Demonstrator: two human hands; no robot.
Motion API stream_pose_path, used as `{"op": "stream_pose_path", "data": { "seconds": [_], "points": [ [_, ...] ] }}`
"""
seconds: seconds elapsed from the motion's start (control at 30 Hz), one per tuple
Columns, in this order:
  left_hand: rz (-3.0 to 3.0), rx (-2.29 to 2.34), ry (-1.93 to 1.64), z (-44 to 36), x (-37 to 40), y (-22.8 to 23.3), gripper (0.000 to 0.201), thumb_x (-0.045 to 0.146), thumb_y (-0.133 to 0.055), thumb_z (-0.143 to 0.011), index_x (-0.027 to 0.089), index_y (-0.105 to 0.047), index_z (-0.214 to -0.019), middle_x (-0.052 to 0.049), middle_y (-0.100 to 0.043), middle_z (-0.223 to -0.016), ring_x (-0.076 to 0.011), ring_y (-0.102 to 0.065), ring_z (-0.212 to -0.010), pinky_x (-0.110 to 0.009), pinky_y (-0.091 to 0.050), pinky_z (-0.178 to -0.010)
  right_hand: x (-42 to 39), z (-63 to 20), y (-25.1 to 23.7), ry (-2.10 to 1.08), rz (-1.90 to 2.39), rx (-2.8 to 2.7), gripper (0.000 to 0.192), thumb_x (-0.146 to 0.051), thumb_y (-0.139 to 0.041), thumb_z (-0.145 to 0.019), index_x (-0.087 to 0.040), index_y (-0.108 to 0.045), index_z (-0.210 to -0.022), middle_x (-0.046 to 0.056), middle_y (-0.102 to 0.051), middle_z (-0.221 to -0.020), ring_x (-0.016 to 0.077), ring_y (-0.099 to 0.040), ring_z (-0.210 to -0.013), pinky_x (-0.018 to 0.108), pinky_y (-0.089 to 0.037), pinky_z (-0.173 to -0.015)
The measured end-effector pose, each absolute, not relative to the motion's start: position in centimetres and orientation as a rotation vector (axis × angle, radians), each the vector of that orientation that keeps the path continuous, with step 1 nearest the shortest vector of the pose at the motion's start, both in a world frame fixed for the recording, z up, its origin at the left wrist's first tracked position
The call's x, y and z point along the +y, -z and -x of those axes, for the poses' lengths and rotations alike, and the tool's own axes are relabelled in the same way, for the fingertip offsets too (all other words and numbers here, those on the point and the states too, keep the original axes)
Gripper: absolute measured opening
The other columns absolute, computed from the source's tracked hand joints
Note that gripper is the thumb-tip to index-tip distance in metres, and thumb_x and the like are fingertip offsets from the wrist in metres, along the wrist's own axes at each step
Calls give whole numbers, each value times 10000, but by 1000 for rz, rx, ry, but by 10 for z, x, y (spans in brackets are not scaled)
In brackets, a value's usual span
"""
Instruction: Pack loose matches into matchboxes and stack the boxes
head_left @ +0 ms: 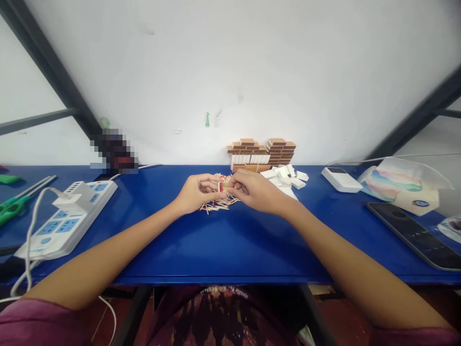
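Note:
A loose heap of matchsticks [219,205] lies on the blue table [230,250] in front of me. My left hand [196,192] and my right hand [254,191] meet over the heap, and both pinch a small bundle of matchsticks [225,185] between their fingertips. Behind the heap, against the wall, stands a stack of brown matchboxes [262,154]. Several white inner trays [286,175] lie scattered to its right, close to my right hand.
A white power strip [68,216] with a plugged charger and cable lies at the left, with green-handled scissors [14,204] beyond it. At the right are a white device [341,179], a tissue pack [399,185] and a dark phone [414,233].

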State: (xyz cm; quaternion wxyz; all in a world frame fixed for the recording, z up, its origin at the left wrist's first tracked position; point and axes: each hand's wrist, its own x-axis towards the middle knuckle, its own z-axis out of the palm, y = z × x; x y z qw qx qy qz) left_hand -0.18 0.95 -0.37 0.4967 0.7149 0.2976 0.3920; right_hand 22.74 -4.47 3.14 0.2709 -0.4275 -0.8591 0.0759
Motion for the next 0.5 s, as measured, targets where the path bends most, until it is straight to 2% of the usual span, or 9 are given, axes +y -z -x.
{"op": "stream_pose_path", "data": {
  "seconds": [0.17,0.23,0.3,0.4,0.5],
  "points": [
    [-1707,753,-946,1,8,1,492,351,-942,-680,144,-745,-1080,-80,-819,-846,-201,-762,-735,-322,-591,-703,-36,-237,-36,-212,1139,-2262,131,-324,-596,-1012,-215,-637,-951,43,-663,-897,173,-586,-782,312,-436,-707],
    [-1719,777,-946,2,9,0,484,374,-928,-699,153,-751,-1093,-77,-815,-837,-200,-757,-743,-318,-584,-697,-28,-251,-39,-116,1217,-2221,157,-355,-574,-1024,-220,-645,-988,53,-692,-936,180,-611,-794,317,-453,-714],
    [-1755,813,-959,4,11,0,490,388,-912,-720,166,-757,-1128,-66,-807,-821,-182,-730,-706,-300,-555,-655,-18,-272,-40,108,1390,-2176,194,-365,-544,-1031,-208,-646,-983,82,-708,-987,206,-641,-840,331,-452,-713],
    [-1807,875,-1002,6,14,-1,507,397,-903,-730,173,-765,-1164,-48,-782,-801,-140,-651,-630,-282,-498,-601,-4,-310,-39,437,1782,-2073,189,-276,-507,-1018,-179,-669,-1008,157,-707,-1137,271,-662,-936,355,-423,-698],
    [-1800,887,-1044,7,15,-3,506,407,-911,-713,165,-777,-1137,-44,-762,-815,-118,-593,-616,-279,-477,-599,6,-341,-36,339,1925,-2086,133,-228,-573,-964,-179,-696,-946,147,-731,-1052,284,-666,-922,352,-417,-702]
  ]
}}
